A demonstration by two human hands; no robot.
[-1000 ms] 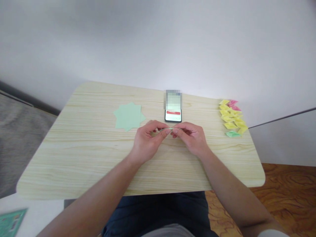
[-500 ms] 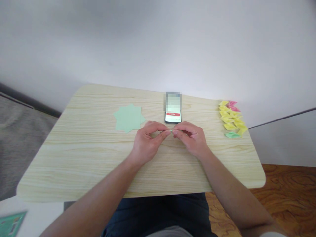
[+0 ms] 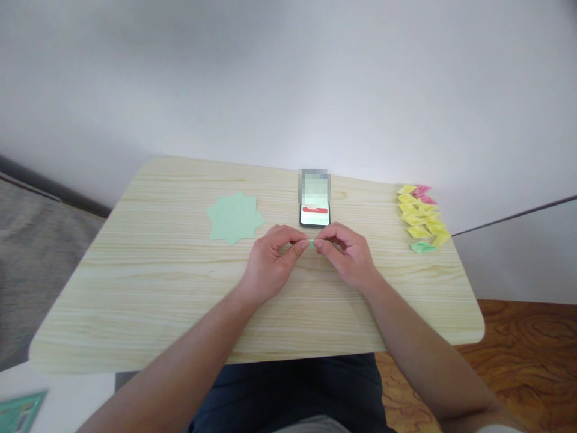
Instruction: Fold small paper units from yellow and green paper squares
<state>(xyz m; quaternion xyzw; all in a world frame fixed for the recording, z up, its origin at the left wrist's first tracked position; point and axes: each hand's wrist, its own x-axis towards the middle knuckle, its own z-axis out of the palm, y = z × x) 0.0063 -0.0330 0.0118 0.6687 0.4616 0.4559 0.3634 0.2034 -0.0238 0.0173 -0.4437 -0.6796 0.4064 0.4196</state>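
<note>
Between my two hands is a small piece of folded green paper (image 3: 311, 243), mostly covered by fingertips. My left hand (image 3: 273, 260) pinches its left end with thumb and forefinger. On the opposite end, my right hand (image 3: 345, 254) holds it in the same kind of pinch. Both hands are over the middle of the table, just in front of a phone (image 3: 315, 216) with a lit screen. Left of my hands lies a stack of green paper squares (image 3: 234, 216), turned against each other like a star.
At the table's right side sit several folded yellow paper pieces (image 3: 417, 216), with pink ones (image 3: 424, 193) behind and a green one (image 3: 424, 247) in front. The pale wooden table (image 3: 148, 288) meets a white wall at the back. A green packet (image 3: 21, 412) lies at lower left.
The fingertips have shifted slightly, and a little more of the green paper shows between them. Other things on the table stay where they were.
</note>
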